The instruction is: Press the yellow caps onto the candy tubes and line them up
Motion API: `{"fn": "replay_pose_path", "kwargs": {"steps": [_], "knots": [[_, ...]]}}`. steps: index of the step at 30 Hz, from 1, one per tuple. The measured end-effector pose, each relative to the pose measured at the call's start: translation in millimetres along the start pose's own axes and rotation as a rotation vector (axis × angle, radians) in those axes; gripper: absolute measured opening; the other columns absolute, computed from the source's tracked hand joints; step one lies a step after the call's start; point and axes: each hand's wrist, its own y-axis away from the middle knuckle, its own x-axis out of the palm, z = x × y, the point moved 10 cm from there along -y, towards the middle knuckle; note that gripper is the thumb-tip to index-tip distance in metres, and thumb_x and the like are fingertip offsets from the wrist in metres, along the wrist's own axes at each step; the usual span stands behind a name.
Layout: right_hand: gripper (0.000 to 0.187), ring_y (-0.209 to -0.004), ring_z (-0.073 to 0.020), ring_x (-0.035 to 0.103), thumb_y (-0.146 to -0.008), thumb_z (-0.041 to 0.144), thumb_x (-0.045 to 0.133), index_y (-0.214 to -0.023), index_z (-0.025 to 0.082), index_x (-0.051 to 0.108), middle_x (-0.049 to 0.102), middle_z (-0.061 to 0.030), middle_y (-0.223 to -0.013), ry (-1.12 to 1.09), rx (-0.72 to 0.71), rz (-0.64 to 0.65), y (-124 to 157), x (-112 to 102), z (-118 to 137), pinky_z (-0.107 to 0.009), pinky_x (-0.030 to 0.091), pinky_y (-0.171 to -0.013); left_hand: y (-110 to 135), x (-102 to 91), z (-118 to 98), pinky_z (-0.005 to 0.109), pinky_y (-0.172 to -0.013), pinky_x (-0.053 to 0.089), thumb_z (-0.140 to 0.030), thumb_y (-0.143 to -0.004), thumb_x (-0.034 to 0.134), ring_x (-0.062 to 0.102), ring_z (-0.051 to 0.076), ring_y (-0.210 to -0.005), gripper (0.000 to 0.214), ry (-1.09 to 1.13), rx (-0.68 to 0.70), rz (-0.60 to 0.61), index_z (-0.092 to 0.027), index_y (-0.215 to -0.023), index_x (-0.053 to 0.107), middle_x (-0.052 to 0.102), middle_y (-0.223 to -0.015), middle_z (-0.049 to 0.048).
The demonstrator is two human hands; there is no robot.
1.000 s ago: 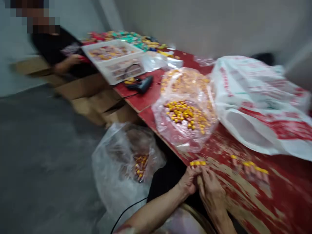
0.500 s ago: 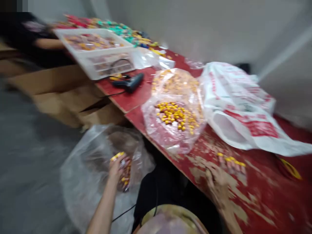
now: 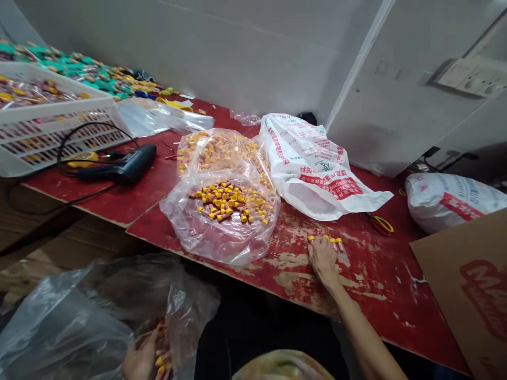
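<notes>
My right hand (image 3: 322,258) lies on the worn red table (image 3: 372,279), fingers closed over a short row of small yellow-capped red pieces (image 3: 330,241). My left hand (image 3: 143,359) is low at the bottom left, inside a clear plastic bag (image 3: 91,316) below the table edge, among more yellow-capped pieces (image 3: 160,348); its fingers are partly hidden by the plastic. A clear open bag (image 3: 225,216) heaped with the same yellow-capped pieces sits on the table left of my right hand.
A white printed bag (image 3: 312,169) lies behind my right hand, yellow-handled scissors (image 3: 381,224) beside it. A black corded tool (image 3: 127,164) and a white basket (image 3: 43,126) are at left. Cardboard (image 3: 471,285) and another tied bag (image 3: 451,200) are at right.
My left hand left the table edge and dropped into the clear bag below with a row of pieces. My right hand moved forward onto the row on the table. The view swung right.
</notes>
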Motion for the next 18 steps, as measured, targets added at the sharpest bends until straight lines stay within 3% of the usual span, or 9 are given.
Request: {"fn": "replay_pose_path", "kwargs": {"steps": [3,7,9,12,15,18], "knots": [[0.025,-0.101,-0.033,0.052,-0.089,0.021,0.043,-0.1,0.008,0.061,0.057,-0.0221,-0.105,-0.092,-0.025,0.016,-2,5,5,-0.042,0.04,-0.082,0,-0.9,-24,0.053,-0.085,0.045,-0.04,-0.045,0.064,0.056,0.028,-0.068,0.032,0.092,0.001,-0.082,-0.023,-0.068,0.049,0.05,-0.06,-0.0013],[0.03,-0.086,-0.0215,0.058,-0.094,0.03,0.035,-0.103,0.014,0.059,0.064,-0.01,-0.094,-0.307,-0.104,0.139,23,8,2,-0.03,0.043,-0.075,40,21.8,-96,0.051,-0.096,0.042,-0.042,-0.054,0.065,0.059,0.026,-0.084,0.045,0.325,0.266,-0.057,-0.018,-0.091,0.058,0.059,-0.08,0.0034],[0.035,-0.076,-0.0165,0.058,-0.096,0.037,0.031,-0.099,0.017,0.06,0.065,-0.0039,-0.087,-0.41,-0.154,0.219,43,5,-6,-0.024,0.043,-0.066,73,50.7,-126,0.048,-0.094,0.045,-0.045,-0.061,0.066,0.061,0.024,-0.087,0.049,0.38,0.354,0.074,-0.019,-0.102,0.059,0.063,-0.088,0.0051],[0.038,-0.069,-0.0152,0.058,-0.094,0.041,0.034,-0.084,0.017,0.063,0.065,-0.0018,-0.079,-0.474,-0.177,0.302,70,-5,-32,-0.021,0.039,-0.057,129,109.0,-149,0.04,-0.088,0.05,-0.048,-0.066,0.067,0.063,0.022,-0.084,0.048,0.363,0.376,0.368,-0.021,-0.105,0.061,0.066,-0.09,0.0049],[0.033,-0.058,-0.015,0.055,-0.089,0.033,0.042,-0.069,0.017,0.063,0.063,-0.0028,-0.065,-0.176,-0.136,0.392,87,-2,-67,-0.023,0.03,-0.052,186,159.3,-160,0.033,-0.08,0.052,-0.049,-0.069,0.067,0.065,0.022,-0.083,0.042,0.319,0.424,0.632,-0.019,-0.099,0.064,0.068,-0.089,0.0055],[0.031,-0.056,-0.0161,0.056,-0.086,0.024,0.046,-0.062,0.015,0.065,0.062,-0.0074,-0.06,0.153,-0.084,0.45,92,7,-91,-0.025,0.026,-0.051,232,191.1,-163,0.03,-0.074,0.053,-0.047,-0.072,0.065,0.065,0.022,-0.082,0.037,0.279,0.485,0.822,-0.019,-0.098,0.066,0.069,-0.087,0.0053]]}}
